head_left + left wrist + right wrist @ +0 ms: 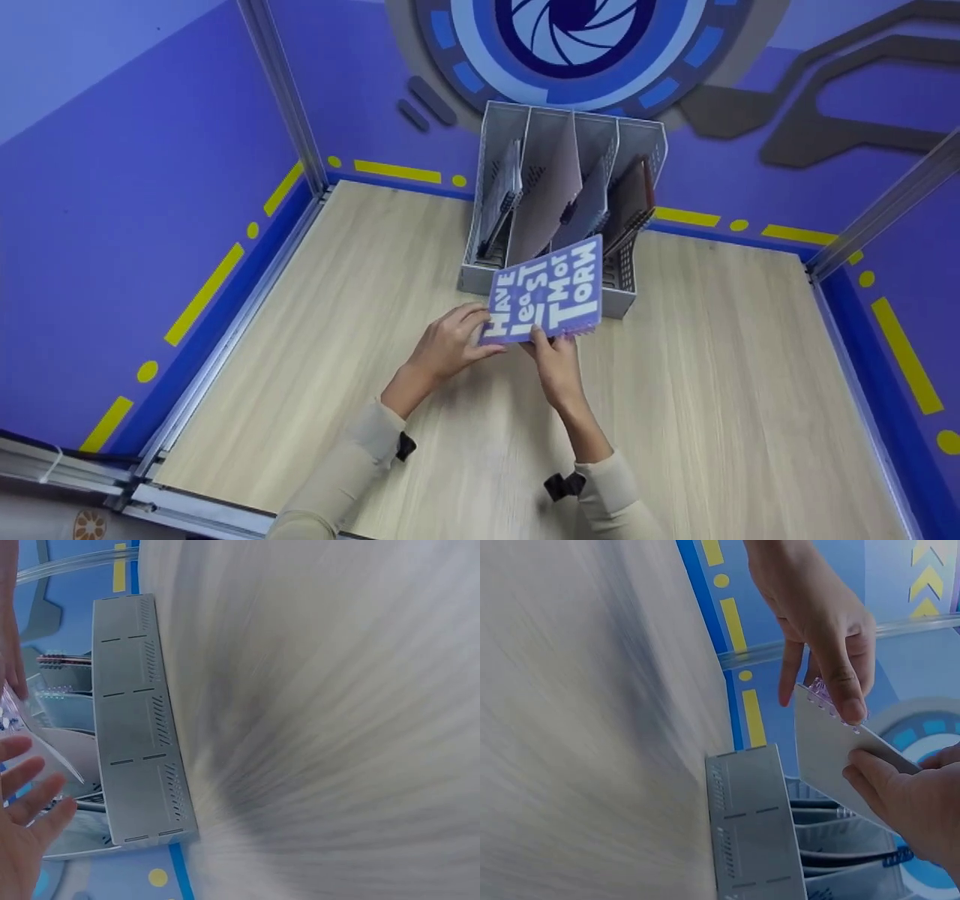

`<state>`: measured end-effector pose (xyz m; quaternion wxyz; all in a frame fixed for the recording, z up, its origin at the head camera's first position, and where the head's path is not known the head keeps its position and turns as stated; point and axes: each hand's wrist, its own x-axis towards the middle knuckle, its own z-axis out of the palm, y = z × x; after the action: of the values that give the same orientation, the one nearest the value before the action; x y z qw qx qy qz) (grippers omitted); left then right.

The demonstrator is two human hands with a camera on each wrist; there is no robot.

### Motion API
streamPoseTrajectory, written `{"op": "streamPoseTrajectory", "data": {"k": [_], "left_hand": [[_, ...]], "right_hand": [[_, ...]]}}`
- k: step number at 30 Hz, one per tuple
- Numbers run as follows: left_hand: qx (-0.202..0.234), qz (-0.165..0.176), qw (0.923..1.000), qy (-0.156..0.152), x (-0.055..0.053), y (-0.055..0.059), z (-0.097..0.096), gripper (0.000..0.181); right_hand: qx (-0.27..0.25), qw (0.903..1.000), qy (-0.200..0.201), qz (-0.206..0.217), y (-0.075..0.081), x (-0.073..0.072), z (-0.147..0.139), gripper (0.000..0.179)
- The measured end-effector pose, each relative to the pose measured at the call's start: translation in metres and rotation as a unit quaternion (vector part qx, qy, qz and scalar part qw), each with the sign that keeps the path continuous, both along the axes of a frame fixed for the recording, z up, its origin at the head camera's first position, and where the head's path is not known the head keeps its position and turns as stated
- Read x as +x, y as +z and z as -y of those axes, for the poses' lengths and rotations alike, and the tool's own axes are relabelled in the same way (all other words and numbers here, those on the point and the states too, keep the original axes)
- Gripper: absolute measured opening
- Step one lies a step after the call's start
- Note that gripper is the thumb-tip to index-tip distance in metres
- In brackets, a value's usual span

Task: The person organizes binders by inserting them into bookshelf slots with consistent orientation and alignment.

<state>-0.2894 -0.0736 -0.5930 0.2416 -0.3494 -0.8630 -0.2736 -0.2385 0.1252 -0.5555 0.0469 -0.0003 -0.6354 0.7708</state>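
Observation:
A purple notebook (546,292) with white lettering and a spiral edge is tilted in front of the grey file organizer (619,304). My right hand (559,371) pinches its lower edge, thumb on the lettered cover. The right wrist view shows that hand (915,799) against the notebook's pale back (821,746). At the left edge is my left hand (446,345), fingertips touching the notebook. Spread fingers of this hand (30,817) appear in the left wrist view, where the notebook is largely cut off.
The organizer has several compartments. In them stand a grey spiral notebook (499,199) at left, a pinkish sheet or board (547,187), another grey spiral notebook (589,206) and a dark brown one (626,202) at right. A wooden tabletop (720,390) extends around it to patterned walls.

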Motion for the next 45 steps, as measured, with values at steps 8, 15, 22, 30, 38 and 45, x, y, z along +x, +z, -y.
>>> {"op": "streamPoseTrajectory", "data": {"k": [8,15,22,30,38,45], "left_hand": [[0.041,0.024,0.9988,0.010,-0.030,-0.015,-0.014,0.045],[0.223,0.190,0.9368,0.190,-0.073,-0.021,-0.022,0.045],[0.305,0.323,0.8561,0.264,-0.108,-0.024,-0.020,0.050],[0.320,0.336,0.8414,0.278,-0.124,-0.023,-0.017,0.019],[0.296,0.324,0.8541,0.279,-0.132,-0.018,-0.014,0.039],[0.281,0.342,0.8547,0.271,-0.138,-0.017,-0.014,0.047]], "right_hand": [[-0.027,0.9988,-0.040,0.008,0.003,0.002,-0.028,0.045],[0.018,0.9968,-0.065,0.044,0.008,0.002,-0.054,0.048],[0.072,0.9917,-0.085,0.064,0.010,0.001,-0.068,0.047],[0.115,0.9876,-0.091,0.055,0.011,-0.003,-0.072,0.045],[0.117,0.9892,-0.086,0.019,0.017,-0.022,-0.078,0.046],[0.152,0.9831,-0.102,-0.005,0.027,-0.056,-0.082,0.045]]}}
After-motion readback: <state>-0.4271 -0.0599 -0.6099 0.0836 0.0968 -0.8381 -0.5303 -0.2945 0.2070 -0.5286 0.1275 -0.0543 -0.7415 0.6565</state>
